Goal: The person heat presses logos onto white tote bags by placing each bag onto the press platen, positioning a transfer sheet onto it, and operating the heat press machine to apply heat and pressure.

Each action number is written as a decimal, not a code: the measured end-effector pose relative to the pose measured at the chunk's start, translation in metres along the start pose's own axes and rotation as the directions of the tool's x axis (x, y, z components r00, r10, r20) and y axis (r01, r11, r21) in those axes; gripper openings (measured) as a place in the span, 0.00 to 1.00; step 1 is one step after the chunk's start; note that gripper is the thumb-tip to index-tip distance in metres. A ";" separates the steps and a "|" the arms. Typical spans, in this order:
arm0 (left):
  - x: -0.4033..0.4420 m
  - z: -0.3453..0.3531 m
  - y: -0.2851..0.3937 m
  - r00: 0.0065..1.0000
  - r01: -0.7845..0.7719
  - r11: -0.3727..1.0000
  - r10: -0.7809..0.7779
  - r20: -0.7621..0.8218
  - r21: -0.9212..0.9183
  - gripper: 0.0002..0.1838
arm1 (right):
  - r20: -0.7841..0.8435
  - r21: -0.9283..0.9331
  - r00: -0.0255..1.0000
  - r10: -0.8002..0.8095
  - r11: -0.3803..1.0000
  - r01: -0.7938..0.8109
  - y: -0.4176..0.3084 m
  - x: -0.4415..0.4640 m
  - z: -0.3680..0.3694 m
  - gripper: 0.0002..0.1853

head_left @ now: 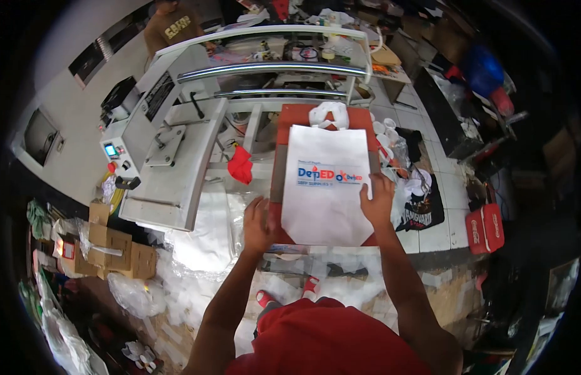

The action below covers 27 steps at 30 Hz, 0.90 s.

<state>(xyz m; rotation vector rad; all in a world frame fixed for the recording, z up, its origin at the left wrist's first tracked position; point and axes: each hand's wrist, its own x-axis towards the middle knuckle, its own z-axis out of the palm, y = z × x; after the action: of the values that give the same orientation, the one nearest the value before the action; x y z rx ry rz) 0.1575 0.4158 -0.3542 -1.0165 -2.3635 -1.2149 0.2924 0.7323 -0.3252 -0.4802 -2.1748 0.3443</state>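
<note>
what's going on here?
A person has a white printed bag lying flat on a red platform, its handles at the far end. Their right hand is at the bag's right edge; the left hand is by the platform's left edge. A grey machine stands to the left, and another person is beyond it.

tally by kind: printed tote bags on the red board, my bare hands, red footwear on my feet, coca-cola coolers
Printed tote bag: 1
Left hand and right hand: 2
Red footwear: 2
Coca-Cola cooler: 1
Total: 6
</note>
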 end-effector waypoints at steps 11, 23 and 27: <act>-0.452 -0.172 -0.127 -0.002 0.743 0.267 -0.916 0.402 0.613 0.26 | 0.284 0.686 0.851 -0.442 0.714 0.142 -0.257 0.004 0.136 0.20; -0.644 -0.222 -0.111 0.118 0.704 0.351 -0.915 0.385 0.618 0.11 | 0.126 0.632 0.681 -0.721 0.587 0.505 -0.583 0.005 0.280 0.25; -0.634 -0.216 -0.148 -0.004 0.938 0.076 -0.973 0.230 0.338 0.13 | 0.275 0.548 0.716 -0.641 0.717 0.431 -0.590 -0.007 0.335 0.30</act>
<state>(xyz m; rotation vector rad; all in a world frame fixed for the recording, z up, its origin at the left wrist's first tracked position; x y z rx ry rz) 0.4894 -0.1042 -0.6546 0.9272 -3.5198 -1.1788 -0.1006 0.1799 -0.2891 0.5862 -2.4427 0.6439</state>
